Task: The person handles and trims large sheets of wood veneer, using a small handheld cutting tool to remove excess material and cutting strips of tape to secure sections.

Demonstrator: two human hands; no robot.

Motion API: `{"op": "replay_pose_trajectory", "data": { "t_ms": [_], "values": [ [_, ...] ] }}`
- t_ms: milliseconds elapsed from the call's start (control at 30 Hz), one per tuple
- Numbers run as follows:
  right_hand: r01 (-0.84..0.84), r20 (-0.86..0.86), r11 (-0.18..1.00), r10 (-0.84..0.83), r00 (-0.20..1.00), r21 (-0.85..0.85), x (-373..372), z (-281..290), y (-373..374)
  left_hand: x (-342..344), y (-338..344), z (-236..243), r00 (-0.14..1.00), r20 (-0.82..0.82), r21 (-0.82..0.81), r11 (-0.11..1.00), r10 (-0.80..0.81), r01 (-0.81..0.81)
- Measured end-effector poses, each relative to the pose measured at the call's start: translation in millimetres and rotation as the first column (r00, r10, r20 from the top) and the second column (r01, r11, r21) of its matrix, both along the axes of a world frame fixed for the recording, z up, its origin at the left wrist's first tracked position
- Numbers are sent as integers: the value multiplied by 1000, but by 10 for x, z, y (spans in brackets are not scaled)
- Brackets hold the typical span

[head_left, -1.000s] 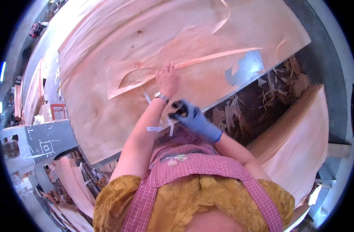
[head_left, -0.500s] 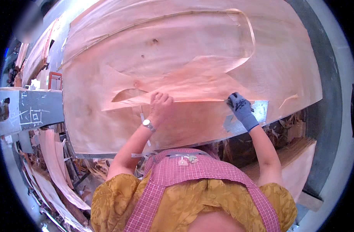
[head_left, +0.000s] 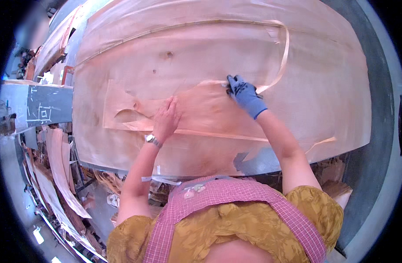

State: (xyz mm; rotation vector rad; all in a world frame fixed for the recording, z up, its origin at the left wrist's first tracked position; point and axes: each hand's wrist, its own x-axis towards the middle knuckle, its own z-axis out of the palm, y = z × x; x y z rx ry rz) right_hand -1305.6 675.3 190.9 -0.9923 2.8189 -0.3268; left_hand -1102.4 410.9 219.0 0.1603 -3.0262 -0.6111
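Note:
My bare left hand (head_left: 166, 117), wearing a watch, lies with fingers straight on a thin peach veneer piece (head_left: 196, 111) with torn edges and a curved opening at its left. My right hand (head_left: 244, 94), in a blue-grey glove with dark markings, rests with fingers slightly bent and apart at that piece's upper right edge, beside a narrow looping strip (head_left: 284, 52). Both are over a large pale veneer sheet (head_left: 323, 101). A grey patch (head_left: 262, 162) shows through at the sheet's near edge.
A grey beam (head_left: 49, 105) with white marks meets the left side. Curved veneer offcuts (head_left: 60, 166) lie below it, and more veneer (head_left: 56, 39) sits behind at upper left. A stack edge (head_left: 337, 188) shows at lower right. A grey band (head_left: 372, 79) borders the right.
My right hand has moved up and left, from the piece's near edge to its far edge. My left hand's fingers have straightened from a curl half a second ago. The view has also shifted.

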Motion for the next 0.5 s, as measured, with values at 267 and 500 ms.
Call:
{"op": "replay_pose_trajectory", "data": {
  "t_ms": [267, 500],
  "values": [
    [-2, 163, 998, 13, 987, -70, -93, 200, -60, -541, -153, 21, 954, 269, -201, 976, 135, -81],
    [-110, 204, 990, 127, 971, -93, -628, 100, -884, -926, -1082, 5, 908, 331, -225, 956, 257, -188]
  ]
}}
